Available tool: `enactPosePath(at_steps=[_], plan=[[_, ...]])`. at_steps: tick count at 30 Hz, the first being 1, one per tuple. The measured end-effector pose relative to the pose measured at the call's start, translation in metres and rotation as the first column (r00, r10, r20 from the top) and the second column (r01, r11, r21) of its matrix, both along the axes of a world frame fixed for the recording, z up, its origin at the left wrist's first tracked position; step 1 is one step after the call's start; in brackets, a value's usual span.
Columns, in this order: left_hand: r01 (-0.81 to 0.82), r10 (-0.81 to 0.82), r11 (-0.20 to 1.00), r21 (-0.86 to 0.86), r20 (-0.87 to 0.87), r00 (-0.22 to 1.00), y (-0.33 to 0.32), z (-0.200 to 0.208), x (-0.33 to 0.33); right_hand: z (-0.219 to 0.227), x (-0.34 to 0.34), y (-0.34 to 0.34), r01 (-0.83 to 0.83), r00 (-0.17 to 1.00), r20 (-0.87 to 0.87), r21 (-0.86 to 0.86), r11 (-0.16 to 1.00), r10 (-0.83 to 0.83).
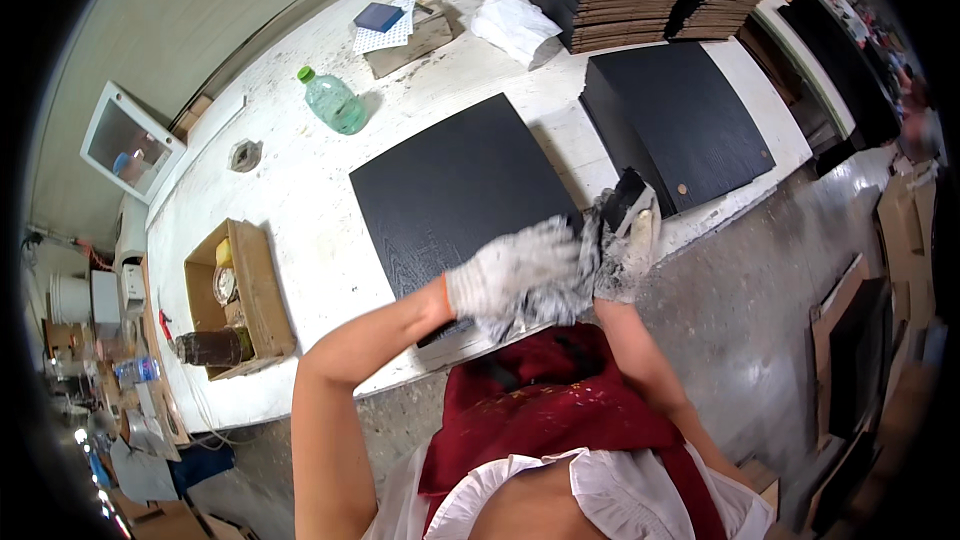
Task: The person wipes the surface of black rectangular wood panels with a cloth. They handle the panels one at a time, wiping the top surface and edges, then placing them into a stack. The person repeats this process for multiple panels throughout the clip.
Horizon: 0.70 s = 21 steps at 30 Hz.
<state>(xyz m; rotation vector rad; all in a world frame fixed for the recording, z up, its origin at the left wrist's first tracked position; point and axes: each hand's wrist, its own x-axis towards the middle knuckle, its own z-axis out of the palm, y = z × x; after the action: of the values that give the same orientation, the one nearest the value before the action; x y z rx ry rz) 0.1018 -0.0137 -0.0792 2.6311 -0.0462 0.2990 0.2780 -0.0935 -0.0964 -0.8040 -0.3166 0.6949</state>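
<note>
A flat black wood-grained panel [470, 190] lies on the white worktable in front of me. My left hand [520, 265], in a white knit glove, is over the panel's near right corner, closed on a crumpled grey rag [548, 305]. Just right of it, at the panel's right edge, my right hand [622, 255] wears a glove smudged black. Its fingers are bent around a small dark piece [628, 195] with something pale beside it, whose kind I cannot make out. The two hands touch or overlap, and the panel's corner is hidden under them.
More black panels [680, 120] are stacked at the right, with a taller pile [640, 0] behind. A green-capped bottle [335, 102], a block [410, 40] with a sanding sheet, and a white crumpled bag [515, 28] stand farther back. An open cardboard box [262, 290] sits at left.
</note>
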Motion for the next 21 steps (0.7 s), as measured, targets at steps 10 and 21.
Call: enactPosePath(at_steps=[10, 21], plan=[[-0.453, 0.542, 0.697, -0.557, -0.005, 0.840, -0.069, 0.034, -0.107, 0.039, -0.002, 0.012, 0.192, 0.590, 0.773, -0.416, 0.889, 0.234], [-0.185, 0.962, 0.140, -0.973, 0.089, 0.258, 0.009, -0.018, -0.194, 0.029, -0.052, 0.036, 0.111, 0.363, 0.876, -0.378, 0.919, 0.317]])
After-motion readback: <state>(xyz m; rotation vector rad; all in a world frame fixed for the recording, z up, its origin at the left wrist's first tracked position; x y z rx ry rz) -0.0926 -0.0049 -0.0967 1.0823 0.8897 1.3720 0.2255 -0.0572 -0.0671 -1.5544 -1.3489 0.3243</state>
